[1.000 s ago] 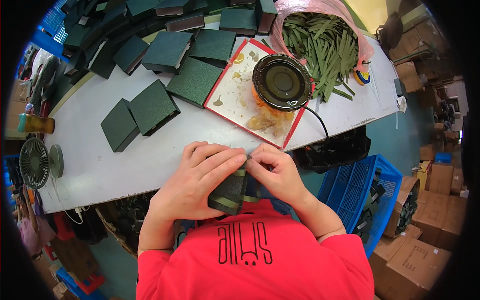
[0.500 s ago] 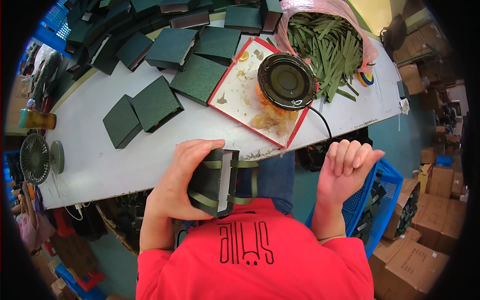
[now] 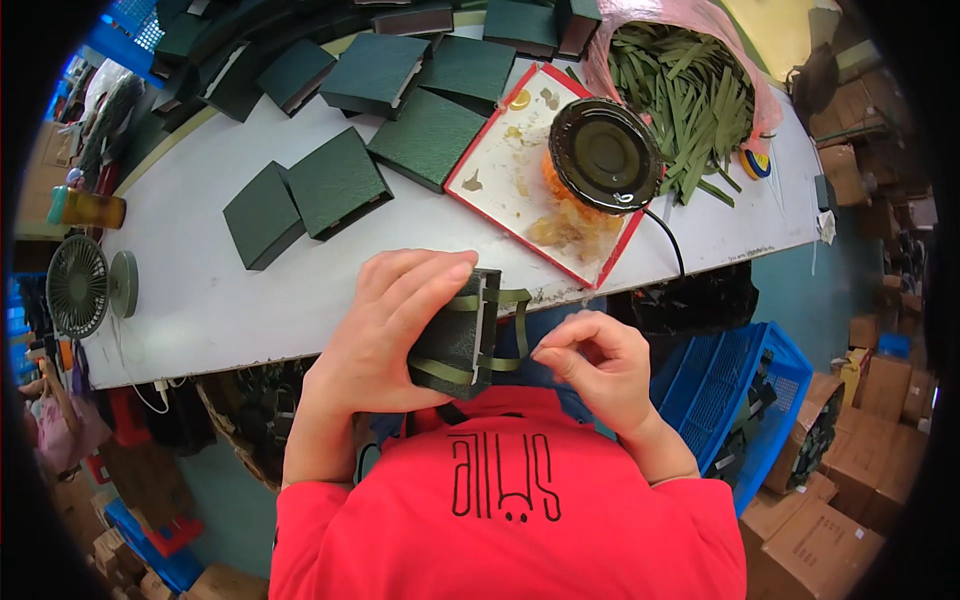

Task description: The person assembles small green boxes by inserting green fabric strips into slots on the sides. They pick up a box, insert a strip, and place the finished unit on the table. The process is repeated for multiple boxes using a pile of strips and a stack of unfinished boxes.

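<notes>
My left hand (image 3: 375, 335) is closed round a small dark green box (image 3: 452, 335), held up in front of my red shirt near the table's front edge. Olive-green ribbon (image 3: 522, 325) runs across the box in two bands and loops out on its right side, past a pale edge. Just right of that loop is my right hand (image 3: 600, 368), its thumb and fingertips pinched together. Whatever lies between those fingertips, if anything, is too small to make out.
Beyond the box, a red-edged white board (image 3: 480, 170) bears a dark round pot (image 3: 605, 155) with amber residue round it. A pink bag (image 3: 765, 95) holds many cut green ribbons (image 3: 680, 100). Green boxes (image 3: 340, 180) cover the far left; a fan (image 3: 78, 287) stands left, a blue crate (image 3: 775, 410) right.
My right hand has moved left from out to the side, coming close to the ribbon loop with fingers pinched. My left hand and the box have shifted slightly right and away from me.
</notes>
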A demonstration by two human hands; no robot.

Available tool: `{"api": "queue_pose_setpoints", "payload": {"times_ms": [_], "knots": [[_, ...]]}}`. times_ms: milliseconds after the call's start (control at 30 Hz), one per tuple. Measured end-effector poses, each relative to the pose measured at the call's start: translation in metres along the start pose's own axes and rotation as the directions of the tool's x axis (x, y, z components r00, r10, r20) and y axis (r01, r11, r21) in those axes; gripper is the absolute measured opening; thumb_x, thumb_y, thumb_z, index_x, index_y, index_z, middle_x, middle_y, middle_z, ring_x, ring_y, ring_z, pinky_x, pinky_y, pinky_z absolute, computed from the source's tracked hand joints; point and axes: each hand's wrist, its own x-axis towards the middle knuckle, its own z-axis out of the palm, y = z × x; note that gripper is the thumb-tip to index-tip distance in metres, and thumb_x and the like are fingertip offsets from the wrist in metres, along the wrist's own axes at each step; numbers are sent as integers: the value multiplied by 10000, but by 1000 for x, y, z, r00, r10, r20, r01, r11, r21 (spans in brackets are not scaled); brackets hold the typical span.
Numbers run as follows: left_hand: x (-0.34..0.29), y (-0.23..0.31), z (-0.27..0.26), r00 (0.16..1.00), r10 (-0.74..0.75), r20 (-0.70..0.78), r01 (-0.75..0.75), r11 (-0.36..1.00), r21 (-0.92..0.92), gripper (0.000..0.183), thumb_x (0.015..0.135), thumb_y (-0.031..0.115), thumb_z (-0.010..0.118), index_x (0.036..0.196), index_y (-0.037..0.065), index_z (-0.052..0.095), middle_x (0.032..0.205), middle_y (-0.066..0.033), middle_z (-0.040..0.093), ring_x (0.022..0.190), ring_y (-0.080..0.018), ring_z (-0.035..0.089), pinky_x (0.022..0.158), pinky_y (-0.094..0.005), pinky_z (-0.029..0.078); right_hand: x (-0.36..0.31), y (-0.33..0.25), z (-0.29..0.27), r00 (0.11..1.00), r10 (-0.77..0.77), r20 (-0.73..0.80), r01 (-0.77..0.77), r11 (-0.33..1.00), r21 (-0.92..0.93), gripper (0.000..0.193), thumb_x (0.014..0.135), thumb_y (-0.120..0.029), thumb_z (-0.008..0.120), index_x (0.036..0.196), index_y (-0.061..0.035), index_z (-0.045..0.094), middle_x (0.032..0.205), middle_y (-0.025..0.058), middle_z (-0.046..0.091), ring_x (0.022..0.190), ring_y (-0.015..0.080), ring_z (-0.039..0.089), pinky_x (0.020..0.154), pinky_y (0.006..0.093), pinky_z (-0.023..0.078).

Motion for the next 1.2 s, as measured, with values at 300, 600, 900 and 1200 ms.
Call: {"api": "queue_pose_setpoints", "payload": {"times_ms": [300, 600, 900, 1200], "knots": [[-16, 5, -15, 998, -59, -30, 56, 995, -86, 1010, 589, 268, 895, 1457, 55, 422, 1417, -172, 521, 1273, -373, 496, 1073, -491, 361, -1, 21, -5, 914, -326, -241, 306, 945, -120, 168, 979, -140, 645, 870, -14, 665, 740, 48, 557, 614, 105, 528, 549, 239, 389], [-105, 11, -105, 653, -484, -582, 739, 574, 353, 864, 635, 67, 820, 1434, 67, 493, 1422, -167, 477, 1326, -330, 454, 1123, -405, 350, 13, 24, -47, 759, -341, -554, 318, 938, -142, 181, 994, -3, 585, 1168, 20, 630, 1017, 112, 694, 844, 120, 637, 775, 266, 542], [-217, -52, -156, 250, -658, -710, 950, 25, 311, 796, 814, 329, 785, 1478, 65, 434, 1395, -257, 449, 1292, -400, 464, 1108, -444, 368, 29, 41, -121, 602, -251, -759, 116, 967, -227, 209, 1023, -134, 583, 1170, 10, 617, 711, -35, 514, 578, 28, 442, 510, 191, 362], [-137, -65, -132, 734, -422, -532, 664, 287, 690, 906, 790, 325, 782, 1545, 101, 334, 1602, -194, 285, 1473, -395, 268, 1175, -524, 259, 54, 48, -174, 637, -588, -499, -169, 525, -834, 157, 876, -55, 694, 1030, -38, 720, 1004, 134, 688, 981, 284, 597, 880, 374, 483]]}}
